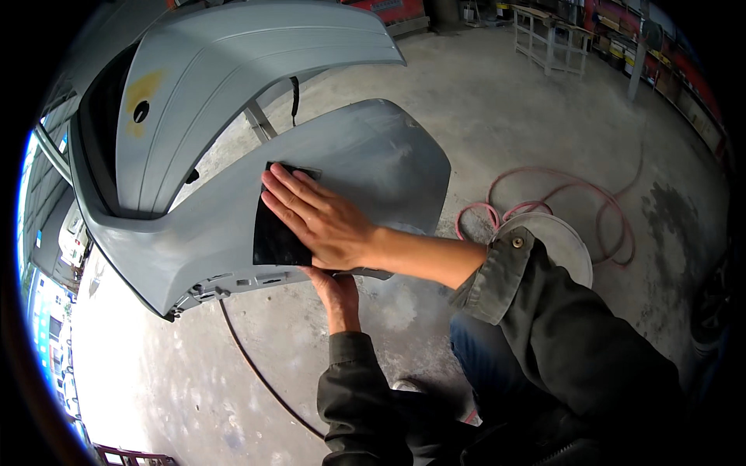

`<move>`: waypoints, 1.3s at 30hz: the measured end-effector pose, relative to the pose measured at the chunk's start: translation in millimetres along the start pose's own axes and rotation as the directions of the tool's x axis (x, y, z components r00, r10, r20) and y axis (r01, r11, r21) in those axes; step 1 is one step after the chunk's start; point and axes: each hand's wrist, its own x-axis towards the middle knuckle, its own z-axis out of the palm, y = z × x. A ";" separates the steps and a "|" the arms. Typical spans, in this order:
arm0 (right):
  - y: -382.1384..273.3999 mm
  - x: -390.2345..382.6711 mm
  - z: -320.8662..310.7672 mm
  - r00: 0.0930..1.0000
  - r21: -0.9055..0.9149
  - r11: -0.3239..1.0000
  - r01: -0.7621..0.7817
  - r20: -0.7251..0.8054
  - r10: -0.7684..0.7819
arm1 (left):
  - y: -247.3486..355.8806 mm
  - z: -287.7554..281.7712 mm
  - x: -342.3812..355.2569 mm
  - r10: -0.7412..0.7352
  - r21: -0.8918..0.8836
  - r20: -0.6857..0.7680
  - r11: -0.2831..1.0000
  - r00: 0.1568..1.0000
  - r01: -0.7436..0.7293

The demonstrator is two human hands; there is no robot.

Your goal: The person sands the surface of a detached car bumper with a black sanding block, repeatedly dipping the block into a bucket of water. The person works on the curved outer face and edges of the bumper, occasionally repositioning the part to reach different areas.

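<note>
A large curved car body panel, matt grey with paler smudges, is raised above the floor in front of me. My right hand lies flat on it, fingers stretched toward the upper left. Beneath that palm is a black sheet that looks like sandpaper, pressed against the panel. At the panel's near edge, just below the right hand, my left hand reaches up with its thumb side showing. Its other fingers are hidden, so I cannot see whether they grip the edge.
Behind stands a ribbed grey section with a yellowish patch around a dark hole. A pinkish hose coils beside a round pale container, partly behind my right sleeve. A thin dark hose crosses the floor. Far right is a workbench.
</note>
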 end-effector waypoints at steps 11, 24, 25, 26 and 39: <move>-3.5 7.4 -1.6 0.998 -0.110 0.994 0.005 0.057 0.001 | 8.9 -15.3 0.5 -0.010 0.039 0.013 0.999 1.000 0.009; 5.2 13.0 -8.6 0.989 -0.215 0.966 -0.145 0.007 0.150 | 7.3 12.2 -2.6 0.026 0.009 0.016 1.000 1.000 -0.026; -4.4 22.2 1.9 0.992 -0.251 0.961 -0.117 0.025 0.127 | 9.7 2.7 -2.8 0.033 0.002 0.021 0.999 0.999 -0.033; -9.2 26.8 6.1 0.994 -0.298 0.951 -0.079 0.048 0.098 | 10.3 -0.9 -3.0 0.042 -0.019 0.033 0.999 0.999 -0.041; -5.3 24.5 4.2 1.000 -0.174 0.985 0.000 0.012 0.002 | 9.6 4.2 -5.4 0.025 0.006 0.030 1.000 0.999 -0.026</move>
